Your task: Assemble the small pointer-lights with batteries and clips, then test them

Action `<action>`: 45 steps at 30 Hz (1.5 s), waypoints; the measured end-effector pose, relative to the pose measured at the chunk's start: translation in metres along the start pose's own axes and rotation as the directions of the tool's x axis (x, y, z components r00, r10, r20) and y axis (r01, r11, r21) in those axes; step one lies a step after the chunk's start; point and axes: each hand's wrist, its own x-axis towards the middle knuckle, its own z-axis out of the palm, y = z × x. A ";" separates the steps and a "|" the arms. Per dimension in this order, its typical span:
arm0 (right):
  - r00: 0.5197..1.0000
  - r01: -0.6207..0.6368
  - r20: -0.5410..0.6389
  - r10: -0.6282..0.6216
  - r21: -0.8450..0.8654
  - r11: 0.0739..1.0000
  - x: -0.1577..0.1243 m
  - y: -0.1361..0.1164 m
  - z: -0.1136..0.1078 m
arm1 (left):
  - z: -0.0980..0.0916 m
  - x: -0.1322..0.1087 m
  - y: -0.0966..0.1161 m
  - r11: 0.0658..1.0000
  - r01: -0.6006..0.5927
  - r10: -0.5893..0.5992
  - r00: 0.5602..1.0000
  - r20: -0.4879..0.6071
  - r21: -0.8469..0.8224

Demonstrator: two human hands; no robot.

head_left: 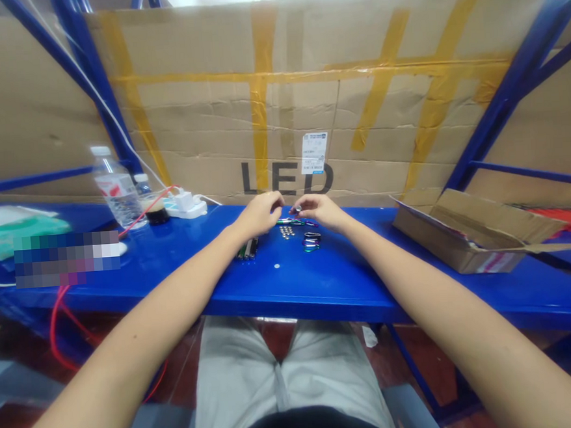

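My left hand point(264, 212) is over the back of the blue table, its fingers curled downward; what is in them, if anything, is hidden. My right hand point(320, 211) faces it a short gap away, pinching a small silvery round piece point(298, 209) between thumb and fingers. Below the hands lie slim shiny coloured pieces point(293, 222) and rows of small gold-coloured pieces point(287, 231). Carabiner-like coloured clips point(311, 241) rest in a group nearer my right forearm. Several dark sticks point(247, 248) sit beside my left forearm. A small white disc point(277, 266) lies toward the front.
An open cardboard box point(463, 244) stands at the right. At the left are a water bottle point(116, 190), a small bottle of dark liquid point(154, 207), a white power strip point(184, 205) and red cables point(57, 308). A large cardboard panel point(201, 128) closes off the back.
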 end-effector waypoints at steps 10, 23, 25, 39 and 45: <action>0.998 0.035 0.050 -0.025 -0.213 0.976 0.003 0.005 -0.001 | -0.001 -0.001 0.002 0.994 -0.104 0.104 0.851 0.515 -0.029; 0.996 0.058 0.079 -0.043 -0.211 0.976 0.006 0.010 -0.001 | -0.004 0.000 0.013 0.989 -0.134 0.075 0.800 0.595 0.056; 0.996 0.066 0.080 -0.050 -0.213 0.975 0.006 0.011 -0.001 | -0.004 0.000 0.015 0.989 -0.131 0.062 0.800 0.597 0.073; 0.994 0.076 0.092 -0.057 -0.226 0.971 0.006 0.011 -0.002 | 0.011 -0.003 0.003 0.986 -0.159 0.121 0.875 0.469 0.042; 0.994 0.077 0.091 -0.056 -0.243 0.967 0.005 0.007 -0.002 | 0.002 -0.004 0.003 0.998 -0.065 0.064 0.843 0.533 -0.018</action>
